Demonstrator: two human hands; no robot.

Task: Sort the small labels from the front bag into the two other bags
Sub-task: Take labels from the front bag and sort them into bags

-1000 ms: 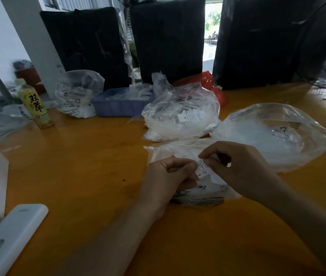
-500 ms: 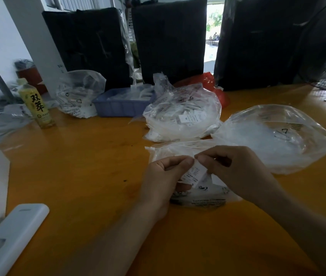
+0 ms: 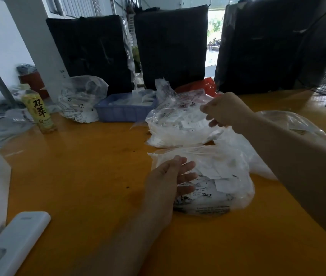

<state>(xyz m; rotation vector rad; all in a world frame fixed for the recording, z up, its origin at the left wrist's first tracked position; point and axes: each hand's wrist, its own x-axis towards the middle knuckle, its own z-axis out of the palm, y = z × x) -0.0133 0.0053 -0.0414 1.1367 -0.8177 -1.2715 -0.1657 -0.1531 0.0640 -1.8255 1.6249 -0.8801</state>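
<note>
- Now split apart: a moment ago both hands pinched one small label together over the front bag (image 3: 214,182).
- Nearest, left hand (image 3: 170,182) resting at that bag's left edge, fingers spread and fairly straight, holding nothing, fingertips touching the plastic.
- Just right of those fingertips, loose white labels (image 3: 225,179) lying in the mouth of the front bag, many left to sort.
- Beyond and to the right, right hand (image 3: 224,112) reached forward and up, away from the front bag, hovering over the middle bag (image 3: 178,126).
- Fingers of that hand loosely curled and blurred; no label visible between them, so impossible to tell whether one is pinched there or already dropped.
- Directly under and left of the right hand, middle bag heaped with white labels.
- Under the right forearm, the right-hand bag (image 3: 301,126), lying flatter on the orange table (image 3: 90,176).
- Judged from the reach: one label being delivered to the middle bag, or just released; sorting far from finished.
- Farther left of both hands, a yellow drink bottle (image 3: 39,113) and a blue tray (image 3: 124,111), untouched.
</note>
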